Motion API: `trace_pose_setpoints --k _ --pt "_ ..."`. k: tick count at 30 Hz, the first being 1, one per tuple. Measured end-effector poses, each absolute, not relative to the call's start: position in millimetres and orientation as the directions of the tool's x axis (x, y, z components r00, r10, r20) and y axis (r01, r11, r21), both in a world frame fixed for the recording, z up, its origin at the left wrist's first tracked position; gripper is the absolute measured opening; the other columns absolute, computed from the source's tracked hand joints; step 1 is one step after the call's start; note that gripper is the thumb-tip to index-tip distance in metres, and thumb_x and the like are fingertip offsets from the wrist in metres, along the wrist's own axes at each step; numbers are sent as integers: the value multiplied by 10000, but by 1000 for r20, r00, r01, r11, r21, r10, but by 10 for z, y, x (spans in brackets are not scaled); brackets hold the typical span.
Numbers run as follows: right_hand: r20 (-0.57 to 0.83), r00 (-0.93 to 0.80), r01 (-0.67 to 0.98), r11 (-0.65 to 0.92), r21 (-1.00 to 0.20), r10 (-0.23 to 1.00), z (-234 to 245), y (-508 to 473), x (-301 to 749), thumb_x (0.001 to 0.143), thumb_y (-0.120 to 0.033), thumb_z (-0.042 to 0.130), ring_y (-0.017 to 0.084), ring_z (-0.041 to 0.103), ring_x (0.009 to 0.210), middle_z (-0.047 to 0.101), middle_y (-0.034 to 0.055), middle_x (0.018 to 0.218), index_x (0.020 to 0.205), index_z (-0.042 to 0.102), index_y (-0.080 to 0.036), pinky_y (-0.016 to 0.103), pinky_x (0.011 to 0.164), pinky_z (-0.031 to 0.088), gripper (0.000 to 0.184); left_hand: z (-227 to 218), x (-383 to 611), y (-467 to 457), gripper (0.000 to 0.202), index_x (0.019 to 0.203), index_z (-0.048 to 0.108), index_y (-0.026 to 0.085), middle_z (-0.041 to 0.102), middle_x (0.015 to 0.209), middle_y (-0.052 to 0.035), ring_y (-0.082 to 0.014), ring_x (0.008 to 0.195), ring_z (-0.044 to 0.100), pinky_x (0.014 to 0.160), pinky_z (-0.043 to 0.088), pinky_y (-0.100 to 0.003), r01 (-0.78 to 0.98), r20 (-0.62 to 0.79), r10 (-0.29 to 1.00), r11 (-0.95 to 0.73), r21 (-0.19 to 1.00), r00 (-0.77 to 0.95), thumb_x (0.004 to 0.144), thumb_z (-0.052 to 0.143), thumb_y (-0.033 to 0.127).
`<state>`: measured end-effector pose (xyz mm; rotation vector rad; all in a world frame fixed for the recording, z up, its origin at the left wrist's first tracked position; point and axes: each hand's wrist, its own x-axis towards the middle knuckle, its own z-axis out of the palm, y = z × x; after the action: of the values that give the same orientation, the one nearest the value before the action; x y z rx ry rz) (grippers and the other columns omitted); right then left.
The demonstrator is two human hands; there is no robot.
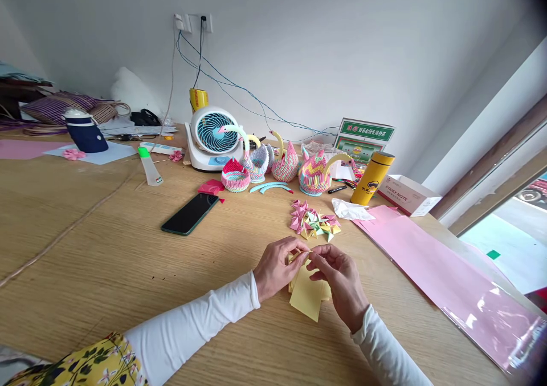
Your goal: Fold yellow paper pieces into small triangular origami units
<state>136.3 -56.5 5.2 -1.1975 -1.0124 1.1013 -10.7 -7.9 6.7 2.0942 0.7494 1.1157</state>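
My left hand and my right hand meet fingertip to fingertip, both pinching a small piece of yellow paper that the fingers mostly hide. Directly below them lie yellow paper slips, loosely stacked on the table, with the top slip slanting toward me. Just beyond my fingers is a pile of folded paper pieces in pink, yellow and pale green.
Paper swans and a fan stand at the back. On the left are a phone and a glue bottle. To the right are a yellow tumbler, a sticky note box and pink paper in plastic.
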Motion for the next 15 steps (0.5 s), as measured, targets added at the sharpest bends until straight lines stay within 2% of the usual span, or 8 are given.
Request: trace_pose_setpoints --k 3,7,12,15 --pt "56 131 -91 68 -994 990 40 -568 1387 712 -410 722 144 601 622 612 21 744 828 602 -177 241 519 497 286 56 -119 -69 148 847 631 177 653 816 -43 -146 760 602 740 455 -231 171 501 708 -646 744 497 866 508 256" --pt "73 118 -54 79 -995 990 42 -565 1410 704 -410 728 149 613 603 607 6 693 792 595 -180 258 536 502 280 56 -107 -68 122 838 626 173 652 817 -38 -140 747 611 731 471 -231 124 465 729 -593 796 503 843 534 253" --pt "92 140 -85 105 -991 986 16 -552 1424 718 -409 716 166 643 628 650 16 695 793 592 -183 274 567 509 268 52 -58 -70 199 867 572 146 620 825 -38 -134 699 617 644 483 -225 6 276 813 -325 946 513 791 606 326" --pt "106 157 -107 124 -987 982 -4 -546 1435 734 -389 707 163 640 621 646 17 678 795 583 -179 275 575 509 252 51 -51 -59 284 853 550 128 607 794 -41 -144 710 613 625 500 -239 -107 173 810 -136 985 560 744 660 366"
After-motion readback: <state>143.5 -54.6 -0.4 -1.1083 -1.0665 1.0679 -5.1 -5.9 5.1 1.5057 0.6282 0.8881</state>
